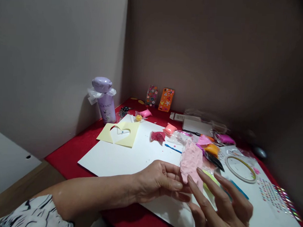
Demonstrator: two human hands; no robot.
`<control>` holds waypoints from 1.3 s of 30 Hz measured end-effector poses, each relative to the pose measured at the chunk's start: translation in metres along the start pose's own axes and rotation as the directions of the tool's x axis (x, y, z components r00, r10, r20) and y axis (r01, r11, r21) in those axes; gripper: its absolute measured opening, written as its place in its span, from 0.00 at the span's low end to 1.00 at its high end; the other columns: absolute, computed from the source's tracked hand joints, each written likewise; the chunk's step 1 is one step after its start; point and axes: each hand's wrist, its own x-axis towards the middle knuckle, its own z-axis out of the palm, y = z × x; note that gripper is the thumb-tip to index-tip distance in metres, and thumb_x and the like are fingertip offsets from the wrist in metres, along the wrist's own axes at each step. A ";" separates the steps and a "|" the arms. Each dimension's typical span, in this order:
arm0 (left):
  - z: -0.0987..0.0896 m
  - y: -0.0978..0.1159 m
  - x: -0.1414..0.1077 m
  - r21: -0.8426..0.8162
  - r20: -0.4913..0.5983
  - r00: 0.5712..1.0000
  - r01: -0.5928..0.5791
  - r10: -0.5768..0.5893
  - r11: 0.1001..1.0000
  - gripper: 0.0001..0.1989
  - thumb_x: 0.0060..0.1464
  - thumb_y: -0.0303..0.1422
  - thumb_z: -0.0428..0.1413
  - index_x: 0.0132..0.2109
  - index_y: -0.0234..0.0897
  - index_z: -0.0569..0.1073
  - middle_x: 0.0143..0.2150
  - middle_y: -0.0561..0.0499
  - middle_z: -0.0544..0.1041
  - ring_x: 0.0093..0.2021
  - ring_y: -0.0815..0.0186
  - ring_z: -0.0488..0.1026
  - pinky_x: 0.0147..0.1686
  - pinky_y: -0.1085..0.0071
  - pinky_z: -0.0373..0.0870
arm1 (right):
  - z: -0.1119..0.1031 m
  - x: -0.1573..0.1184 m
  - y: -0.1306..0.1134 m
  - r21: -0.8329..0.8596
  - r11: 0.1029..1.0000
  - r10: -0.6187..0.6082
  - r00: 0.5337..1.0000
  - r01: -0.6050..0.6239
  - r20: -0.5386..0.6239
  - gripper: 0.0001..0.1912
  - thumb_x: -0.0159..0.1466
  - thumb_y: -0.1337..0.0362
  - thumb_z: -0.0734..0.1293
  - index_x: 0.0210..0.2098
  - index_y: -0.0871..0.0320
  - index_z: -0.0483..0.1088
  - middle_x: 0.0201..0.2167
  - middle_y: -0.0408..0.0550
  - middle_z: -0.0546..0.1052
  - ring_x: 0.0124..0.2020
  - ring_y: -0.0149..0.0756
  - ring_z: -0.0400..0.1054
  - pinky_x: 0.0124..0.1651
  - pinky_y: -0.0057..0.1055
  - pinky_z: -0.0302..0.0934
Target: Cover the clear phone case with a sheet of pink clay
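My left hand [159,183] holds a clay-covered phone case [191,161] by its lower left edge, fingers behind and thumb in front. Pale pink, lumpy clay coats the face turned to me; a thin clear edge shows at its left. My right hand [222,208] is in front of its lower right side, fingers stretched and apart, with the index fingertip at the clay's surface. Whether that fingertip presses in, I cannot tell. Behind the case lies a blue modelling tool [173,148], beside red clay [158,136] and coral clay [169,129] in small packets.
A white board [127,160] covers much of the red tabletop [73,160]. On it lie yellow paper with a heart cutout [104,132], orange clay [212,150], a ring [241,169] and gem stickers [270,196]. Behind stand a purple bottle [106,105] and an orange decorated phone case [166,99].
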 end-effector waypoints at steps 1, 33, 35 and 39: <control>0.000 0.000 0.000 0.004 0.004 1.000 -0.005 0.005 1.000 0.14 0.40 0.27 0.65 0.39 0.29 0.77 0.35 0.44 0.77 0.35 0.66 0.76 0.44 0.66 0.71 | 0.001 -0.001 0.000 -0.010 1.000 -0.019 1.000 0.019 0.017 0.16 0.61 0.60 0.64 0.48 0.53 0.73 0.51 0.52 0.73 0.54 0.52 0.62 0.53 0.47 0.53; 0.004 0.000 -0.003 0.001 0.045 0.999 -0.014 0.014 1.000 0.18 0.44 0.25 0.62 0.45 0.29 0.76 0.45 0.37 0.76 0.45 0.61 0.75 0.47 0.66 0.69 | 0.002 -0.002 0.000 0.082 0.996 0.026 0.999 -0.029 0.032 0.19 0.64 0.61 0.58 0.51 0.57 0.70 0.54 0.57 0.69 0.58 0.57 0.58 0.54 0.54 0.53; 0.005 0.001 -0.004 0.004 0.046 0.999 -0.013 0.012 1.000 0.18 0.43 0.25 0.63 0.45 0.29 0.76 0.44 0.38 0.77 0.43 0.62 0.76 0.44 0.70 0.70 | 0.003 -0.001 0.001 0.075 0.997 0.002 0.998 -0.006 0.059 0.19 0.63 0.61 0.59 0.51 0.58 0.70 0.55 0.57 0.69 0.58 0.57 0.58 0.53 0.53 0.53; 0.005 0.001 -0.004 0.013 0.067 0.997 -0.024 0.023 1.000 0.18 0.43 0.27 0.63 0.45 0.30 0.76 0.42 0.39 0.77 0.39 0.65 0.76 0.39 0.75 0.70 | 0.005 -0.002 -0.001 0.064 0.998 -0.024 0.996 0.019 0.082 0.19 0.63 0.61 0.59 0.52 0.58 0.69 0.55 0.57 0.69 0.58 0.57 0.58 0.53 0.52 0.53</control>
